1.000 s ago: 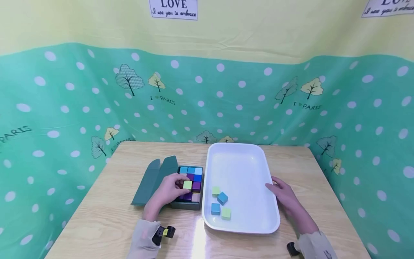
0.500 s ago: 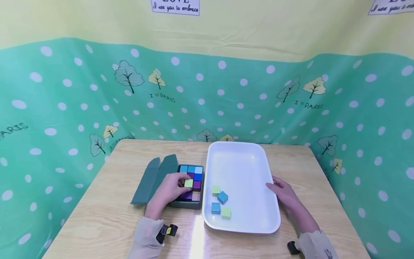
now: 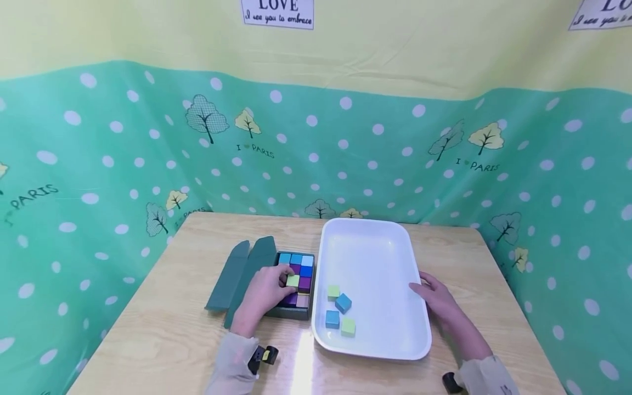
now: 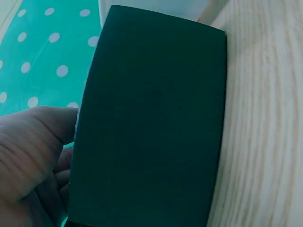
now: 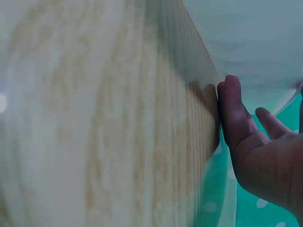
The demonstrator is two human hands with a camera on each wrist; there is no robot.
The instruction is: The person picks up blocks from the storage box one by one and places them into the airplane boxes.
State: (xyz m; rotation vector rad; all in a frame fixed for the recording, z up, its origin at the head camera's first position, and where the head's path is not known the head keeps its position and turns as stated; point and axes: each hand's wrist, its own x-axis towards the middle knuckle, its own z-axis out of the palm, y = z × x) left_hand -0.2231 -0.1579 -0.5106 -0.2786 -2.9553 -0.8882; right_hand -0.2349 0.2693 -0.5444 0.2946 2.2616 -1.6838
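Note:
My left hand (image 3: pixel 264 291) pinches a light green cube (image 3: pixel 293 281) between thumb and fingers, over the dark green box (image 3: pixel 290 313). Blue, purple and pinkish cubes fill the visible part of that box. In the left wrist view, a dark green panel (image 4: pixel 151 118) hides the fingertips and the cube. At the right side of a white tray (image 3: pixel 375 252), my right hand (image 3: pixel 439 299) holds the rim, thumb over the edge and fingers outside against the wall. Inside the tray lie two green cubes (image 3: pixel 348 327) and two blue cubes (image 3: pixel 332 319), towards its near left.
The box's lid flaps (image 3: pixel 232 280) lie folded out to the left on the wooden table (image 3: pixel 163 329). Box and tray stand close side by side. A polka-dot cloth (image 3: pixel 316 159) hangs behind the table and along its sides.
The head view has shifted slightly. My left hand keeps the green cube pinched over the box with little movement. My right hand stays at the tray's rim, and the tray's cubes look unmoved.

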